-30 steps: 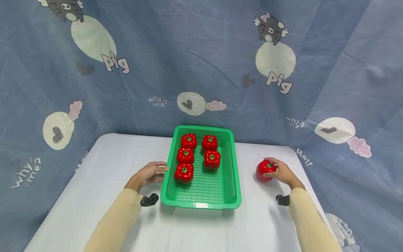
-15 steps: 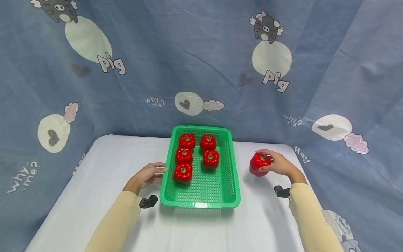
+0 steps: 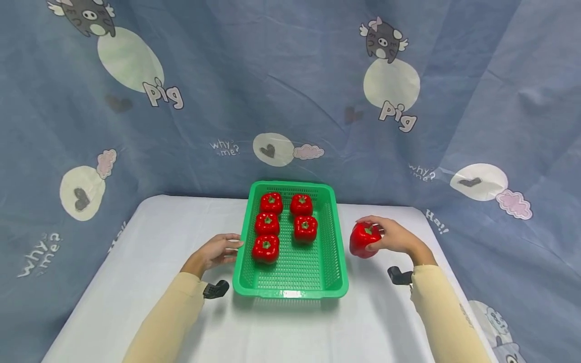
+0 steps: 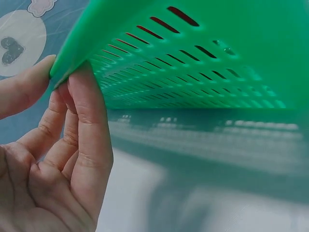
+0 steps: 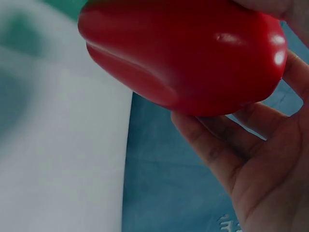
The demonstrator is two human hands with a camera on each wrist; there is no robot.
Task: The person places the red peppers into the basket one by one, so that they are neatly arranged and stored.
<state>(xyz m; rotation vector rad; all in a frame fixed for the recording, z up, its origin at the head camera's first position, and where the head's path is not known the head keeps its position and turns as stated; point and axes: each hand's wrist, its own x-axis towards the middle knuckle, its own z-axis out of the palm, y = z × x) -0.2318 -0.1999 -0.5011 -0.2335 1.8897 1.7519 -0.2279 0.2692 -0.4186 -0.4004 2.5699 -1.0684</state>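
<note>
The right hand (image 3: 394, 237) has its fingers curled round a glossy red bell pepper (image 3: 361, 240), smooth and lobed with a small green stem on top, and holds it near the right edge of the table (image 3: 150, 252), just beside the right wall of the basket (image 3: 336, 252) but not touching it. In the right wrist view the pepper (image 5: 183, 58) sits against the fingers (image 5: 217, 145) with its waxy skin catching highlights, and seems to be off the cloth, though how far up it is I cannot tell. The left hand (image 3: 213, 252) lies at the basket's left side — the left wrist view shows the thumb (image 4: 24, 87) above the thin green rim (image 4: 72, 58) and a finger (image 4: 89, 125) beneath it, pinching the plastic lightly. The basket is a shallow rectangular tray of bright green plastic, its walls and floor pierced with rows of slots, standing at the middle of the table towards the far edge. Five more red peppers lie inside it — three in a left row (image 3: 267, 223) and two in a right row (image 3: 305, 217) — all stem-up, leaving the near part of the floor bare. The table wears a smooth pale cloth; behind it hangs a wrinkled blue curtain (image 3: 290, 75) printed with cartoon pigs.
</note>
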